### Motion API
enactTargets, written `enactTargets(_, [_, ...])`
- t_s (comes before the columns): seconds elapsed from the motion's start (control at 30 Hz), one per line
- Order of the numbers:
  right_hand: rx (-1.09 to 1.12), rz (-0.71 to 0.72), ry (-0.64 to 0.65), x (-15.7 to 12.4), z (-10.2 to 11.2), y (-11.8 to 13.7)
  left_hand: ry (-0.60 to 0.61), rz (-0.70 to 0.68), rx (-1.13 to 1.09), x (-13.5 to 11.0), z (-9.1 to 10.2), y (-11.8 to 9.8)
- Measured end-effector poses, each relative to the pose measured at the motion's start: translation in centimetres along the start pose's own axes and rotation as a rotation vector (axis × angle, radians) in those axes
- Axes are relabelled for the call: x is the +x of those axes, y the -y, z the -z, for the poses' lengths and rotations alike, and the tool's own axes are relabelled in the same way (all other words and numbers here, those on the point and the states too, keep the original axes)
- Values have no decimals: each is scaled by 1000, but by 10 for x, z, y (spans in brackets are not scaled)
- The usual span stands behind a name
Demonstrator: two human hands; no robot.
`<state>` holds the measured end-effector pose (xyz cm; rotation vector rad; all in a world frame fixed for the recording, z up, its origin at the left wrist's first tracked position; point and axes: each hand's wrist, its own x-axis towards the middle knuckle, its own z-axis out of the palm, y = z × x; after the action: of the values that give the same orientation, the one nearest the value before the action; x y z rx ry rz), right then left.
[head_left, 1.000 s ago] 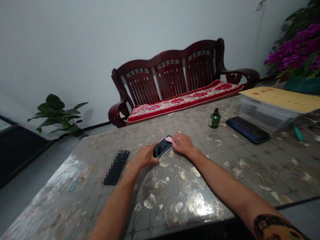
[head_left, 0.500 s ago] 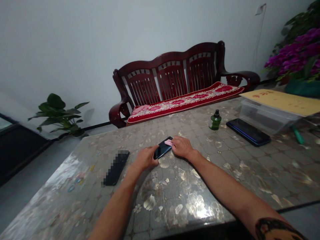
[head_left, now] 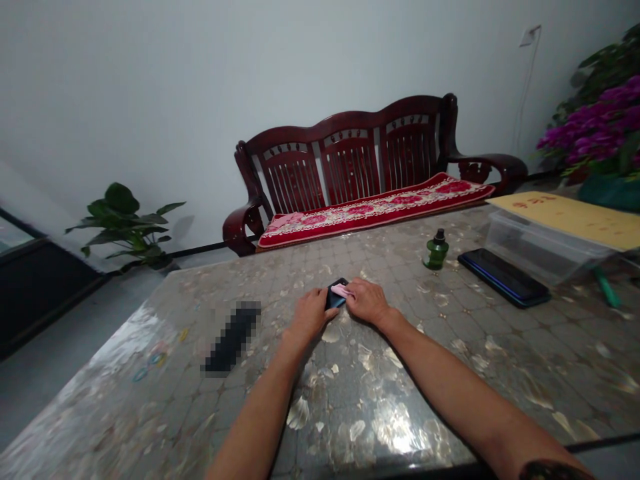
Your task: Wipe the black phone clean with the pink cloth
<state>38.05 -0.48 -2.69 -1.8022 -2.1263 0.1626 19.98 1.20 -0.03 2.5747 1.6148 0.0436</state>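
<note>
A dark phone point(head_left: 336, 294) lies on the patterned table point(head_left: 380, 373) near its middle. My left hand point(head_left: 310, 315) is closed over the phone's near end and covers most of it. My right hand point(head_left: 367, 300) is closed on a small pink cloth point(head_left: 342, 290) and presses it on the phone's far end. Only the far corner of the phone shows between the two hands.
A second dark phone point(head_left: 231, 337), blurred out, lies to the left. A green bottle point(head_left: 437, 251), another phone point(head_left: 503, 276) and a clear box point(head_left: 545, 243) with a yellow sheet stand at the right. A wooden bench point(head_left: 360, 180) and plants stand beyond the table.
My left hand has slid forward along the phone and now covers most of it. The pink cloth stays on the phone's far end. The camera has shifted slightly.
</note>
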Motion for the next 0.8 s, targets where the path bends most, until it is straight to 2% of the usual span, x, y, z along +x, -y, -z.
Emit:
enactTargets(0.47, [17,-40,14,3,1,0,-53,15,9,3,-9,-8])
enactTargets(0.8, [-1,-12,-29,4,-1,1,-131,32,-103,5,-15,-4])
